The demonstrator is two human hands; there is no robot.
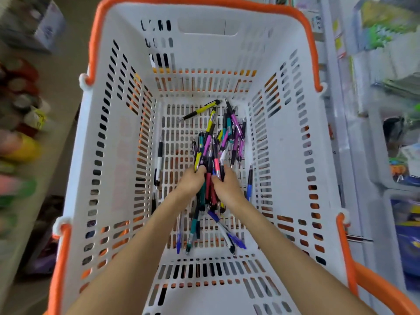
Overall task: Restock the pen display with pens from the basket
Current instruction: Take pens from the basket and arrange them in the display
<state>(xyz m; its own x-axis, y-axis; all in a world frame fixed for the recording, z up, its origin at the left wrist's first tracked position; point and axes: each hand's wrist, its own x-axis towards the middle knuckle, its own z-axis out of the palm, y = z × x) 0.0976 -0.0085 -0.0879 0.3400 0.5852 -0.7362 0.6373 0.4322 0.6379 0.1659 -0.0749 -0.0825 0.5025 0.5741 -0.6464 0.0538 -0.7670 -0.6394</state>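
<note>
A white slotted basket (118, 155) with orange handles (304, 23) fills the head view, and both of the person's bare arms reach down into it. Near the middle of the basket floor lies a loose heap of pens (218, 142) in purple, teal, yellow, pink and blue, with black grips and tips. The left hand (192, 180) and the right hand (225, 186) sit side by side at the near end of that heap, each with fingers curled round a bunch of pens, so the grip of both is closed on pens (how many each holds cannot be told, as the barrels overlap). More pens trail from under the hands toward the near wall of the basket, among them blue pens (236, 238).

A yellow-and-black pen (200, 110) lies apart at the far end of the heap, slanted across the slots. A white-and-black pen (159, 160) lies along the basket's left side, and a blue-and-black pen (249, 185) lies just right of the right hand.

Outside the basket, to its right, blurred white shelving (363, 133) holds packaged goods; to its left, blurred coloured items (20, 146) sit on a pale surface.
</note>
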